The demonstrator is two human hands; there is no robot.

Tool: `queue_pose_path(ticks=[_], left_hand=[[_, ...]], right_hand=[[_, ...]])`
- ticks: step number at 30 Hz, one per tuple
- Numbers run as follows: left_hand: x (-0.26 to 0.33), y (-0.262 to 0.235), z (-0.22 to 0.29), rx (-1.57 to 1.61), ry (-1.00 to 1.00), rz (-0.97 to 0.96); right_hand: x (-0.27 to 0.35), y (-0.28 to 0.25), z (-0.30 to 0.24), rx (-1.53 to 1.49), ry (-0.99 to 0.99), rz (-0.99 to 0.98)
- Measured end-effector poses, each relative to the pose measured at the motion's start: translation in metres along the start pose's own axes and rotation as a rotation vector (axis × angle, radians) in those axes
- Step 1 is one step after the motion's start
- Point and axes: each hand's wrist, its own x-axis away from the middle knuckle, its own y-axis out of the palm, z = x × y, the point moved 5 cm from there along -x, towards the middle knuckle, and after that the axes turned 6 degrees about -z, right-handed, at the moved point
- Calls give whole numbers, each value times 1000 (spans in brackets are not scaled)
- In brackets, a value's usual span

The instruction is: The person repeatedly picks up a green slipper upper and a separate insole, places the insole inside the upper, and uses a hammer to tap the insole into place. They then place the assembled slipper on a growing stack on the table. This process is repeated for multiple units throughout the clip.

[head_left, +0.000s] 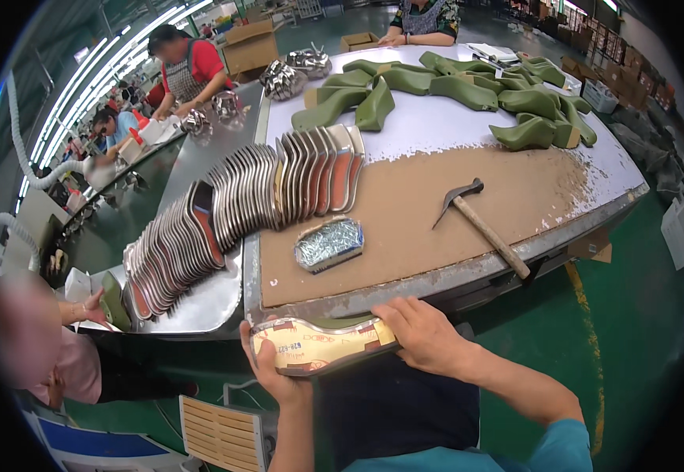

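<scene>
A green shoe last with a cream printed insole (326, 346) on its upturned bottom is held level in front of me, just off the table's near edge. My left hand (277, 376) is closed round its left end, thumb along the side. At the other end my right hand (430, 337) grips it, fingers over the top. Beyond it, on the brown-covered table, stands a small open box of shiny metal tacks (329, 242). A hammer (490, 234) with a dark curved head and wooden handle lies to the right.
Curved rows of metallic-edged insoles (236, 197) stand on edge at the left. Many green shoe lasts (460, 90) are heaped at the far side. At the left, a person's hand (90, 308) touches another green last (114, 303). A slatted wooden seat (222, 435) stands below.
</scene>
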Motion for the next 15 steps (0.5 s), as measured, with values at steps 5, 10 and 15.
queue_pose_path(ticks=[5,10,15], left_hand=[[0,-16,-2,-60,-51,52],[4,-24,-6,-93,-103,45],[-61,22,25,-1259,265,-462]], right_hand=[[-5,8,-2,37,-25,-4],[1,32,23,-14,-14,-14],[0,32,19,-49,32,-20]])
